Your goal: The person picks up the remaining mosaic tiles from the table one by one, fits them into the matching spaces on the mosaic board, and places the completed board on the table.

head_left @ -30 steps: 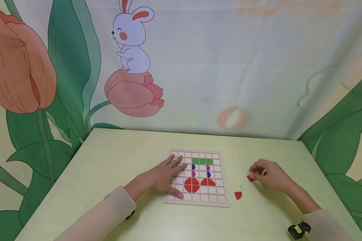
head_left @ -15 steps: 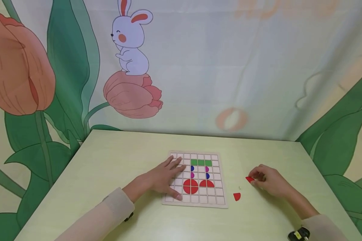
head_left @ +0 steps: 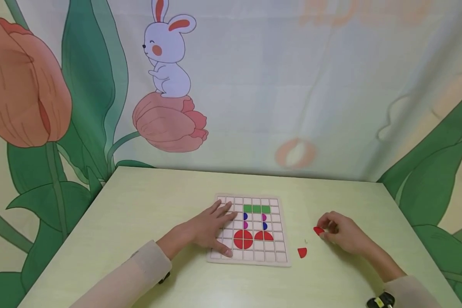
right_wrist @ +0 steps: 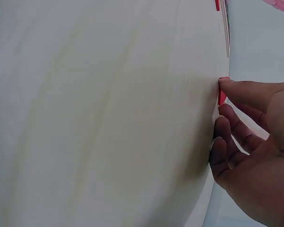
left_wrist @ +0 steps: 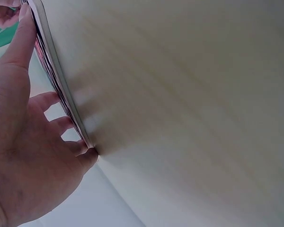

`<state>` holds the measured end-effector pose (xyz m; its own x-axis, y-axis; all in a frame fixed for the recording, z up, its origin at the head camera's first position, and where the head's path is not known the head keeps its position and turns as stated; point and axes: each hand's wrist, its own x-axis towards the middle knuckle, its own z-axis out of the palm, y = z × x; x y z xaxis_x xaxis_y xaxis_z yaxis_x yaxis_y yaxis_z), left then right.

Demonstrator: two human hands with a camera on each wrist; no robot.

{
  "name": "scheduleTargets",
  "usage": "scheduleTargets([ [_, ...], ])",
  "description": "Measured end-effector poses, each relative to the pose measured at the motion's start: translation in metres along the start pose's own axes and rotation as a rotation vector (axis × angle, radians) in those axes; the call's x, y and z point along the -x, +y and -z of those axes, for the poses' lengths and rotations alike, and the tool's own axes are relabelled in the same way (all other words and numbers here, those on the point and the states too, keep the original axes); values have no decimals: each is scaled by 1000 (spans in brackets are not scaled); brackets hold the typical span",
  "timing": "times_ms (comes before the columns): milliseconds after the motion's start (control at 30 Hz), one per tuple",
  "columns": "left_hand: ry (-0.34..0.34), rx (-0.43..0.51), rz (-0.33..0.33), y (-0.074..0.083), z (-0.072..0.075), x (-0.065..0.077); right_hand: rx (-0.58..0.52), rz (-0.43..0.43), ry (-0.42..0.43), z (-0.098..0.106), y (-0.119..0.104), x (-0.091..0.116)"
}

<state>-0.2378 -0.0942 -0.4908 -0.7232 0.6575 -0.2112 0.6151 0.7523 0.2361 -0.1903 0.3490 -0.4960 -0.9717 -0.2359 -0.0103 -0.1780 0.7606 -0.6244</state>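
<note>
A square gridded board (head_left: 267, 256) lies on the table with colored shapes set in its cells: a row of green squares (head_left: 257, 208), blue and magenta half-circles, a full red circle (head_left: 243, 239) and a red half-circle (head_left: 263, 236). My left hand (head_left: 207, 229) rests with spread fingers on the board's left side; the left wrist view shows its fingertips along the board edge (left_wrist: 61, 85). To the right of the board, my right hand (head_left: 344, 232) pinches a red quarter-circle piece (head_left: 318, 231) between thumb and fingers, low at the tabletop. That piece (right_wrist: 222, 94) is partly hidden by the thumb.
Another red quarter-circle piece (head_left: 302, 253) lies loose just right of the board. A tiny pale bit (head_left: 306, 241) sits above it. Behind the table (head_left: 169, 184) hangs a printed curtain (head_left: 246, 107) with a rabbit and tulips.
The red quarter-circle piece in my right hand has turned and shows more beyond the fingertips than a second ago. My left hand has stayed in place on the board.
</note>
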Motion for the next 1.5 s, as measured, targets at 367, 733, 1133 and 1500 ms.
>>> scheduleTargets([
  [367,8,-6,-1,-1,-1,0,56,48,-3,-1,-8,-3],
  [733,4,-28,-17,-3,-1,2,47,200,-148,-28,-49,0],
  [1133,2,-14,-13,-3,-2,1,48,214,-144,-40,-60,6],
  [1500,-11,-26,-4,-1,-1,-1,-25,182,-161,-38,-75,-11],
])
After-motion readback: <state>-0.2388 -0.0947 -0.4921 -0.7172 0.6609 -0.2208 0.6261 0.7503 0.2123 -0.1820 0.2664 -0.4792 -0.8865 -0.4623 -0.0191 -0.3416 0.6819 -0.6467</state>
